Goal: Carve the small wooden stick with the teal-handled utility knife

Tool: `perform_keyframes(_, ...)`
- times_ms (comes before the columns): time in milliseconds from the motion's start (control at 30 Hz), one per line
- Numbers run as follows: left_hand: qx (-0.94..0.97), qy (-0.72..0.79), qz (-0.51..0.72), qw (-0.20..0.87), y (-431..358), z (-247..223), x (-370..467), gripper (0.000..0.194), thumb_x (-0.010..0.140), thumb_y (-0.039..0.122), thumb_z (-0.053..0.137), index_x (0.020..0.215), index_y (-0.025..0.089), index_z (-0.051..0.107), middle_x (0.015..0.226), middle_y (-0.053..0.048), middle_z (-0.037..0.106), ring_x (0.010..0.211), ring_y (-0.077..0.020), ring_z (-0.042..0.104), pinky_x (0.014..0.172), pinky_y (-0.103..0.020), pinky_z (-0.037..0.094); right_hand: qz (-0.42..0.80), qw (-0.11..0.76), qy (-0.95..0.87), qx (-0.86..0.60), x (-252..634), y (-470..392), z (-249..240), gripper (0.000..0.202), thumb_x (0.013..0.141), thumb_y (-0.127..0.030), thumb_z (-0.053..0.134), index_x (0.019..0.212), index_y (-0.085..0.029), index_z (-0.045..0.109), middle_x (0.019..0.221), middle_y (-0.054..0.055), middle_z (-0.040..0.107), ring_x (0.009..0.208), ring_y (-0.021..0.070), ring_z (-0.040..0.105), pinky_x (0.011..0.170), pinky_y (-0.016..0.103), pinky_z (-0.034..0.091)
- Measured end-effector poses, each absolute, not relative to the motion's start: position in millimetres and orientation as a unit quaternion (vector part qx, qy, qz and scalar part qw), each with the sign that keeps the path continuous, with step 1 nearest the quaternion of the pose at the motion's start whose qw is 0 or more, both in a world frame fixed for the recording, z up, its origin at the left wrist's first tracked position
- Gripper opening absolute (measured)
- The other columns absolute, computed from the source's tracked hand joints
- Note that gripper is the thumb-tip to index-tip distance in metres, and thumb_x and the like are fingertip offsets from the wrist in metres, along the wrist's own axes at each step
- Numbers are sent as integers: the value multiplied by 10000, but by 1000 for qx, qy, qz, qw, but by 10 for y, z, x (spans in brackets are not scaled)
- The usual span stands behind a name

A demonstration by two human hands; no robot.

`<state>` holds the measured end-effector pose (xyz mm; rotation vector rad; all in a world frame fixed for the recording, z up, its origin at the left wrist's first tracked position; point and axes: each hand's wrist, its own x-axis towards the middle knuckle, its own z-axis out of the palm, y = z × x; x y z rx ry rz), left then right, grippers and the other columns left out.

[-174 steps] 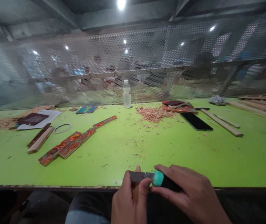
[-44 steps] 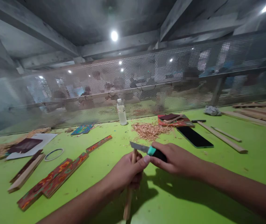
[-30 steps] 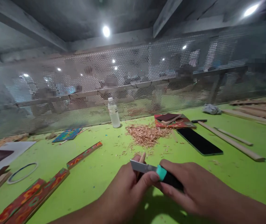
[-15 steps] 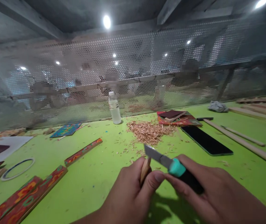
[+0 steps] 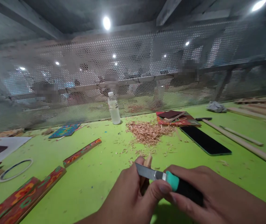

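Low in the middle of the view, my left hand (image 5: 133,189) is closed around a small wooden piece (image 5: 148,161), whose pale tip shows above the fingers. My right hand (image 5: 207,189) grips a utility knife (image 5: 172,180) with a black and teal handle. Its blade points left and lies across the wooden piece, beside my left index finger. The left thumb is against the knife near the handle's front. Beyond the hands, a pile of wood shavings (image 5: 147,132) rests on the green table (image 5: 81,186).
A bottle (image 5: 114,110) stands near the perforated screen (image 5: 88,77). To the right are a phone (image 5: 205,140), long sticks (image 5: 240,141) and a crumpled cloth (image 5: 216,107). Painted strips (image 5: 32,196) and a tape ring (image 5: 16,170) lie left.
The knife has moved left and down, its blade now across the wooden piece instead of above and beside it. More of the wooden tip shows above my left hand.
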<state>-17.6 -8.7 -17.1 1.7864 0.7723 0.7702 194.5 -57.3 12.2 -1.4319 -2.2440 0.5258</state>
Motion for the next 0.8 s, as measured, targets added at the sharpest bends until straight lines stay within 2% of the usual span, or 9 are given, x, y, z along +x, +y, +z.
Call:
perform_keyframes(100, 773, 352, 306, 429, -78, -163, -179, 460, 969, 661, 494, 940, 226, 638, 862, -66, 628, 844, -259, 554, 772, -390, 448, 136, 211, -813, -525, 1936, -584, 76, 232, 995, -428, 486, 941, -257, 632, 804, 27, 760, 645, 217, 710, 543, 316, 457)
perform_keyframes(200, 786, 352, 301, 410, -64, -94, -161, 426, 983, 620, 503, 857, 225, 601, 808, -34, 605, 741, -211, 521, 690, -345, 399, 85, 220, -819, -524, 1920, -593, 30, 226, 1019, -425, 469, 949, -262, 611, 764, 11, 752, 584, 214, 708, 477, 310, 434)
perform_keyframes(333, 787, 351, 295, 412, -53, -11, -136, 402, 999, 570, 510, 806, 218, 542, 796, -19, 598, 722, -190, 509, 669, -328, 369, 31, 235, -822, -518, 1897, -609, -38, 183, 1033, -388, 467, 940, -268, 569, 685, -18, 726, 508, 211, 701, 410, 311, 399)
perform_keyframes(433, 783, 357, 288, 419, -54, -7, -126, 420, 1011, 566, 490, 803, 208, 562, 820, -32, 620, 758, -198, 526, 694, -331, 372, -5, 247, -825, -509, 1886, -616, -89, 144, 1037, -356, 469, 958, -268, 551, 659, -34, 715, 469, 202, 695, 384, 312, 379)
perform_keyframes(567, 765, 365, 285, 446, -71, -5, -113, 425, 1022, 584, 451, 858, 208, 563, 835, -30, 625, 752, -193, 511, 686, -326, 369, -67, 278, -811, -510, 1899, -605, -118, 172, 1066, -389, 434, 1026, -260, 541, 655, -36, 708, 451, 196, 687, 382, 305, 367)
perform_keyframes(700, 773, 382, 272, 428, -78, 21, -105, 424, 1018, 592, 446, 793, 233, 432, 745, 19, 495, 686, -168, 410, 631, -321, 311, -85, 319, -774, -540, 1968, -572, -101, 238, 1068, -478, 442, 1002, -269, 535, 585, -60, 645, 395, 171, 614, 391, 284, 347)
perform_keyframes(800, 767, 391, 270, 430, -72, 12, -107, 445, 1007, 617, 453, 779, 239, 400, 728, 32, 447, 677, -163, 378, 613, -321, 286, -50, 320, -769, -551, 2011, -544, -73, 275, 1061, -493, 450, 939, -267, 547, 564, -58, 624, 403, 160, 585, 412, 277, 346)
